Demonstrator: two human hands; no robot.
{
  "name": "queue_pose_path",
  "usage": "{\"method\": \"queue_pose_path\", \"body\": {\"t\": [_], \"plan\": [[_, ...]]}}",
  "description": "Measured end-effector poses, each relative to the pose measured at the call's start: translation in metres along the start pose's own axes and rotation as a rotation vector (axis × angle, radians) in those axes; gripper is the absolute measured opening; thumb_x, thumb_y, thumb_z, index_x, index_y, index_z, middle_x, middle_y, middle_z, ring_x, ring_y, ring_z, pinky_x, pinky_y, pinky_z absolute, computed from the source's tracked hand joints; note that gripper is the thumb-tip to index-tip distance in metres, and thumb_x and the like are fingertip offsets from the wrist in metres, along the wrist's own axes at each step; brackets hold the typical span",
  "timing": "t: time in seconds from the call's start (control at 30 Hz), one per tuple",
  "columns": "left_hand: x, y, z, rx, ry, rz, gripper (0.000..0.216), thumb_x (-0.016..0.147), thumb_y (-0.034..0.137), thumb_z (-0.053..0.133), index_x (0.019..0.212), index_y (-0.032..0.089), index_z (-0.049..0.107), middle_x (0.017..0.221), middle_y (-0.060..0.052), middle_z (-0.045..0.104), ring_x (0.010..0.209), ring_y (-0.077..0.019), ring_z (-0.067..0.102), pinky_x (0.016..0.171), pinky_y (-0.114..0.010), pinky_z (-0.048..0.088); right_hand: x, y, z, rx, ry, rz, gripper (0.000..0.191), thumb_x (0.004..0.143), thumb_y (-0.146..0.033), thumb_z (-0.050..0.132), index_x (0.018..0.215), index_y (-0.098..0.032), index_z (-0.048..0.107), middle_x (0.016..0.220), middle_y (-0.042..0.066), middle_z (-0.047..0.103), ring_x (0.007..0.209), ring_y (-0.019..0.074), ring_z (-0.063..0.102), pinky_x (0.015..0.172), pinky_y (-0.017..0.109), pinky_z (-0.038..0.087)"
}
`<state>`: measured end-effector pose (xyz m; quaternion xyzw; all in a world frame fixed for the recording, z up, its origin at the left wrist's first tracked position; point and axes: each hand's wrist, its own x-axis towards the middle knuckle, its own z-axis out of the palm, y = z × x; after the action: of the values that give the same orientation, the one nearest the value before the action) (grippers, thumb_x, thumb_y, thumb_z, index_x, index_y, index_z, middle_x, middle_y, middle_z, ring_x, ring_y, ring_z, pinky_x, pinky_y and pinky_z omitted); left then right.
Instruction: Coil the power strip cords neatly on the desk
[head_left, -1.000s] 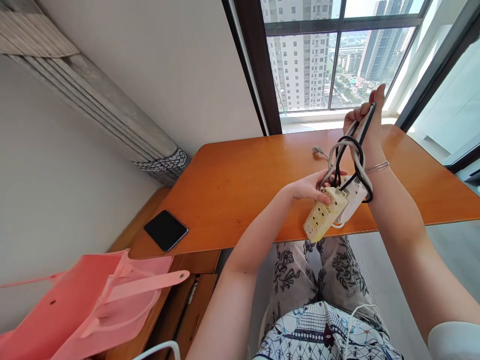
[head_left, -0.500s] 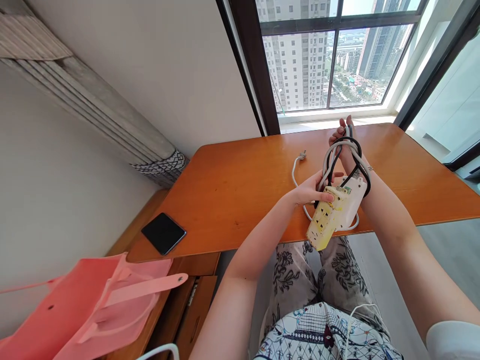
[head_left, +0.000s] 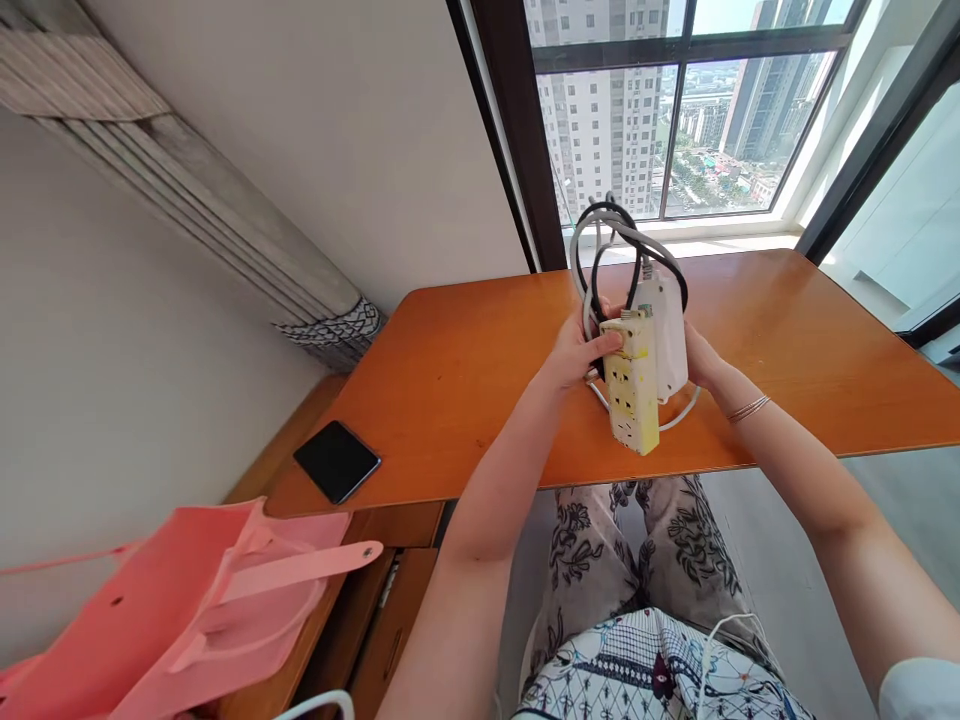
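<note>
Two power strips are held together above the orange wooden table (head_left: pixel 465 390): a yellowed power strip (head_left: pixel 631 390) in front and a white power strip (head_left: pixel 667 335) behind it. Their black and white cords (head_left: pixel 611 245) loop upward above them in a bundle. My left hand (head_left: pixel 581 350) grips the top of the yellowed strip, thumb on its face. My right hand (head_left: pixel 701 358) holds the white strip from behind, its fingers mostly hidden. A loop of white cord hangs below onto the table.
A black phone (head_left: pixel 337 460) lies on a lower wooden cabinet at the left. A pink bag (head_left: pixel 187 600) sits at the bottom left. A window stands behind the table, a rolled mat leans along the left wall. My patterned trousers show below the table edge.
The strips turned upright and moved left and away from me. My right hand came down from the cord loops to the back of the white strip; the loops now stand above.
</note>
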<state>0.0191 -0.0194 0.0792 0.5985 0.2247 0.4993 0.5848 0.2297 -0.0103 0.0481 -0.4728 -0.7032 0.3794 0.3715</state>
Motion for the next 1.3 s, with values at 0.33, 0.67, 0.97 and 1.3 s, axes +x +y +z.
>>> {"method": "queue_pose_path", "body": {"t": [0.33,0.67,0.97,1.3], "plan": [[-0.011,0.011,-0.033,0.058,0.175,0.051,0.067,0.062,0.075,0.078,0.1,0.026,0.051,0.084,0.0,0.066,0.078,-0.0205,0.07,0.063,-0.031,0.054,-0.028,0.018,0.011,-0.586,0.012,0.027,0.056,0.083,-0.022,0.067,0.138,-0.015,0.055,0.134,0.019,0.059,0.105,0.0272,0.068,0.099,0.041,0.052],[-0.029,-0.011,-0.044,0.14,0.024,-0.135,0.07,0.056,0.05,0.095,0.107,0.022,0.055,0.128,-0.014,0.07,0.111,-0.0274,0.07,0.091,-0.037,0.055,-0.021,0.009,-0.047,-0.725,0.207,0.308,0.031,0.095,-0.043,0.054,0.074,-0.022,0.06,0.071,0.006,0.067,0.07,0.0196,0.058,0.06,0.031,0.036],[-0.032,-0.018,-0.031,0.262,-0.114,-0.214,0.074,0.063,0.053,0.091,0.12,0.021,0.056,0.143,-0.019,0.063,0.127,-0.0375,0.064,0.101,-0.047,0.053,-0.013,-0.064,-0.082,0.405,0.042,0.217,0.03,0.083,-0.04,0.077,0.073,-0.02,0.057,0.056,-0.008,0.031,0.049,0.0071,0.025,0.044,0.024,0.022],[-0.015,-0.04,-0.012,0.322,0.218,-0.008,0.074,0.064,0.049,0.091,0.124,0.022,0.057,0.132,-0.014,0.07,0.124,-0.0321,0.066,0.105,-0.048,0.053,-0.026,-0.121,-0.025,0.839,-0.1,-0.076,0.024,0.09,-0.039,0.068,0.106,-0.022,0.065,0.107,0.005,0.07,0.094,0.017,0.066,0.092,0.04,0.061]]}}
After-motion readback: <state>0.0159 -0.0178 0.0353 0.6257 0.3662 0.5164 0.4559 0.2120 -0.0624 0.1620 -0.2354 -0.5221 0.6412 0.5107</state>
